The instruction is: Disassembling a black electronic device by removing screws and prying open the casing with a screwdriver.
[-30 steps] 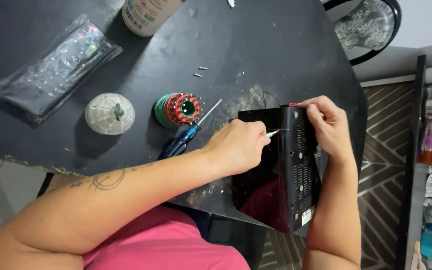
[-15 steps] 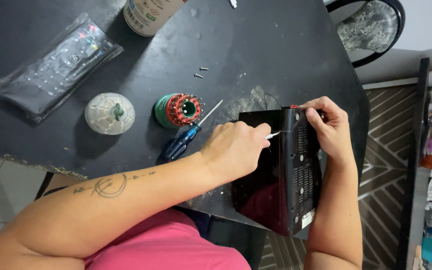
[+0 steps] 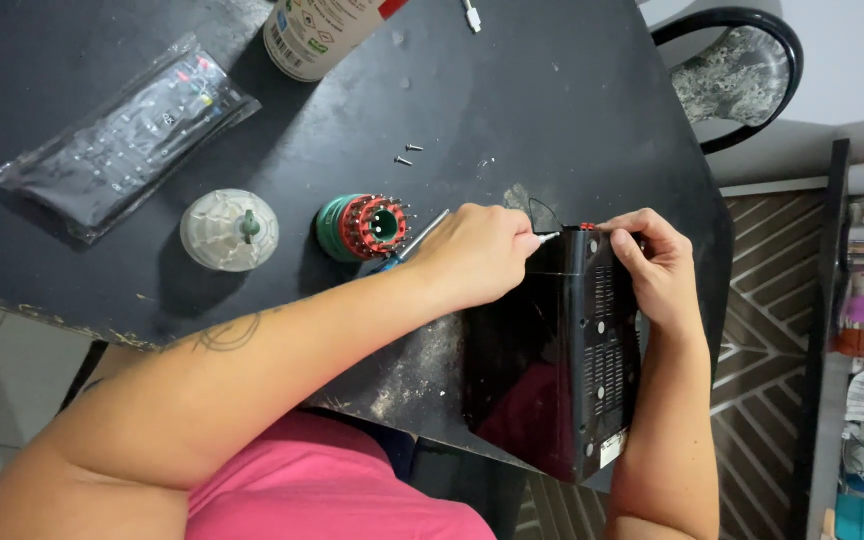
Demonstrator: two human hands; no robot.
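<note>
A black electronic box (image 3: 562, 370) with vented back panel stands on edge at the near edge of the black table (image 3: 512, 90). My right hand (image 3: 657, 265) grips its upper right corner. My left hand (image 3: 477, 250) is closed around a small tool whose pale tip (image 3: 548, 238) touches the box's top left edge. Under my left wrist lies a blue-handled screwdriver (image 3: 422, 240), mostly hidden.
A green and red bit holder (image 3: 362, 227) and a clear domed lid (image 3: 229, 230) sit left of my left hand. Two loose screws (image 3: 408, 154) lie behind. A bagged remote control (image 3: 122, 135) and a white bottle (image 3: 317, 30) are farther left. A chair (image 3: 737, 70) stands beyond the table.
My left hand with the tool has shifted slightly up along the box's top edge; the right hand keeps its grip and the box stays put.
</note>
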